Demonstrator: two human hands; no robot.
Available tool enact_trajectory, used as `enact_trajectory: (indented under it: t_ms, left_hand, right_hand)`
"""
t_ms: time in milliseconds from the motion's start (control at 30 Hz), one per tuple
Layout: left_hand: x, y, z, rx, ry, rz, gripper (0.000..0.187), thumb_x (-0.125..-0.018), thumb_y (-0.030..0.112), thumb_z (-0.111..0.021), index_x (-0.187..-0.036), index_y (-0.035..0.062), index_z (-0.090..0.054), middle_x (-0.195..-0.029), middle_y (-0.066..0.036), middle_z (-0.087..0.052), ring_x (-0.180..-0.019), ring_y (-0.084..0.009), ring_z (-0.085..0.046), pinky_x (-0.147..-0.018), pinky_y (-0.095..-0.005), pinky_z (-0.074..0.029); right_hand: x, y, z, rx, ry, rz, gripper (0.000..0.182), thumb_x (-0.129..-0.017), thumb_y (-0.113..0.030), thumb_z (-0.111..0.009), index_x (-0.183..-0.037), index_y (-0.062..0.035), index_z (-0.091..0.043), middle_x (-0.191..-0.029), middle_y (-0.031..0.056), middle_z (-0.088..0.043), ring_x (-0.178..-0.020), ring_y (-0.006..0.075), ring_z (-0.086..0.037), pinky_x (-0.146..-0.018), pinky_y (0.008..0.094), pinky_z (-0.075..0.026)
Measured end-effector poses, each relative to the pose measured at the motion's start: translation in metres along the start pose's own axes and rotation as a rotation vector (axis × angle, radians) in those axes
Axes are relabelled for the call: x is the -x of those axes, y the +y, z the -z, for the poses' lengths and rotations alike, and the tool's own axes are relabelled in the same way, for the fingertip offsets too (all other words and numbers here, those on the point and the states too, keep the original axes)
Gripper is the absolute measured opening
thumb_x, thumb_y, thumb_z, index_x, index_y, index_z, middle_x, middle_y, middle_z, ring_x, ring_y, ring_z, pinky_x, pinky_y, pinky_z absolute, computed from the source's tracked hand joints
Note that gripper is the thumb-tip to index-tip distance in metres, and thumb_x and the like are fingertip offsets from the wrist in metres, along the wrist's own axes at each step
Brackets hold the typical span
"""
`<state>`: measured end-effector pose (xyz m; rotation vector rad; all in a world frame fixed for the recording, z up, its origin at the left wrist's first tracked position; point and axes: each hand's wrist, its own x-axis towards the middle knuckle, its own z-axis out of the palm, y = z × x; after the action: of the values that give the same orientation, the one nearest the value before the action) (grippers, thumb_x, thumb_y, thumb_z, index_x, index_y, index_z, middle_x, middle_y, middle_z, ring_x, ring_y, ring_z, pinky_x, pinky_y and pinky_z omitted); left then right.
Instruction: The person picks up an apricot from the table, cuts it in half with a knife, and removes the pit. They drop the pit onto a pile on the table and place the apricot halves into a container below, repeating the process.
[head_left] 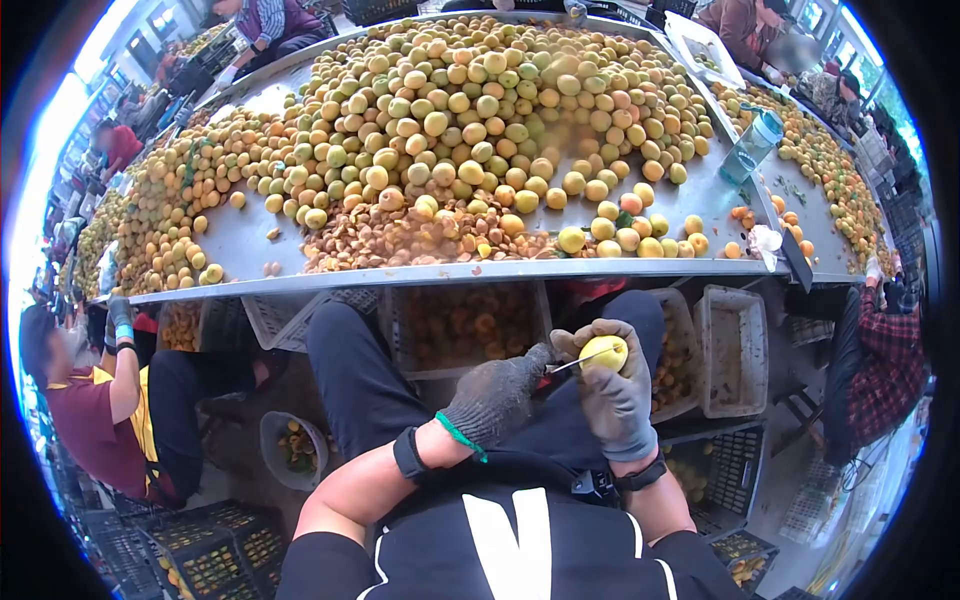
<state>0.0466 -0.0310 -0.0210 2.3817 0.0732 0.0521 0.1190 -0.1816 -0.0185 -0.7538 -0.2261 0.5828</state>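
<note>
My left hand [492,402], in a dark knitted glove with a green cuff, is closed around the handle of a small knife [572,364]. The thin blade reaches right to a yellow-green apricot [604,351], and its tip lies against the fruit. My right hand [614,400], in a grey glove, grips that apricot with its fingers curled round it. Both hands are above my lap, in front of the metal table [400,274]. Whether the blade has cut into the flesh cannot be made out.
A big heap of apricots [440,110] covers the table, with brown pits [390,238] near its front edge. A bottle [752,148] stands at the right. Below are a crate of fruit pieces [465,325], a white crate [730,350] and a bucket [292,450]. Co-workers sit on both sides.
</note>
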Motion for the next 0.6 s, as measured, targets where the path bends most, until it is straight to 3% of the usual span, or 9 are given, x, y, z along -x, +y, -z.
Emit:
enact_trajectory:
  t_ms: [67,133,167,233,267,400,467,600]
  left_hand:
    - [0.001,0.004,0.001,0.056,0.007,0.000,0.027,-0.084,0.021,-0.067,-0.105,0.0098,-0.054,-0.076,-0.017,-0.064,-0.071,-0.0396,-0.064,-0.059,-0.0475,-0.049]
    - [0.000,0.004,0.004,0.060,-0.014,0.000,0.025,-0.084,0.021,-0.066,-0.103,0.0102,-0.054,-0.077,-0.018,-0.064,-0.074,-0.0408,-0.064,-0.060,-0.0481,-0.049]
    - [0.000,0.002,0.006,0.058,-0.009,0.001,0.025,-0.084,0.021,-0.066,-0.103,0.0102,-0.054,-0.077,-0.018,-0.064,-0.074,-0.0408,-0.064,-0.060,-0.0481,-0.049]
    - [0.000,-0.004,0.011,0.002,-0.110,0.074,0.025,-0.086,0.023,-0.065,-0.104,0.0106,-0.053,-0.079,-0.018,-0.064,-0.076,-0.0413,-0.064,-0.062,-0.0487,-0.048]
    - [0.001,-0.003,0.011,0.000,-0.103,0.073,0.025,-0.086,0.023,-0.065,-0.104,0.0106,-0.053,-0.079,-0.018,-0.064,-0.076,-0.0413,-0.064,-0.062,-0.0487,-0.048]
    - [0.008,0.007,-0.001,0.133,-0.047,0.087,0.023,-0.087,0.022,-0.063,-0.103,0.0101,-0.053,-0.079,-0.019,-0.064,-0.077,-0.0409,-0.064,-0.062,-0.0490,-0.048]
    - [0.008,0.011,-0.005,0.181,-0.017,0.120,0.021,-0.087,0.020,-0.062,-0.103,0.0099,-0.052,-0.078,-0.019,-0.064,-0.077,-0.0408,-0.064,-0.063,-0.0492,-0.047]
    - [0.003,0.000,-0.001,0.131,0.023,0.055,0.025,-0.086,0.019,-0.063,-0.106,0.0094,-0.052,-0.082,-0.019,-0.064,-0.076,-0.0409,-0.064,-0.062,-0.0492,-0.048]
  right_hand:
    - [-0.001,-0.001,0.000,-0.110,-0.029,0.004,0.041,-0.085,0.004,-0.064,-0.121,-0.0062,-0.048,-0.108,0.0085,-0.058,-0.121,0.0291,-0.055,-0.105,0.0411,-0.042]
    - [-0.004,-0.003,-0.006,-0.131,-0.044,-0.026,0.042,-0.085,-0.005,-0.069,-0.122,-0.0059,-0.050,-0.109,0.0072,-0.059,-0.114,0.0232,-0.057,-0.098,0.0322,-0.045]
    - [-0.003,-0.006,-0.004,-0.131,-0.049,-0.028,0.042,-0.085,-0.005,-0.069,-0.122,-0.0059,-0.050,-0.109,0.0072,-0.059,-0.114,0.0232,-0.057,-0.098,0.0322,-0.045]
    - [0.000,-0.013,0.004,0.436,0.021,-0.100,0.049,-0.083,-0.014,-0.076,-0.123,-0.0050,-0.051,-0.110,0.0054,-0.059,-0.102,0.0145,-0.058,-0.091,0.0249,-0.045]
    - [0.000,-0.011,0.002,0.461,0.030,-0.061,0.053,-0.080,-0.019,-0.078,-0.124,-0.0045,-0.051,-0.109,0.0041,-0.059,-0.093,0.0083,-0.054,-0.084,0.0209,-0.045]
    - [0.003,0.002,-0.006,0.242,0.023,0.061,0.047,-0.083,-0.016,-0.076,-0.121,-0.0046,-0.052,-0.108,0.0053,-0.059,-0.093,0.0112,-0.056,-0.087,0.0238,-0.045]
    - [0.002,0.008,-0.013,-0.056,0.098,0.048,0.042,-0.085,-0.015,-0.073,-0.120,-0.0046,-0.052,-0.108,0.0075,-0.059,-0.096,0.0155,-0.057,-0.091,0.0280,-0.045]
    - [-0.003,0.012,-0.004,-0.128,0.008,0.031,0.036,-0.089,-0.015,-0.068,-0.118,-0.0035,-0.051,-0.107,0.0096,-0.060,-0.098,0.0199,-0.058,-0.095,0.0320,-0.044]
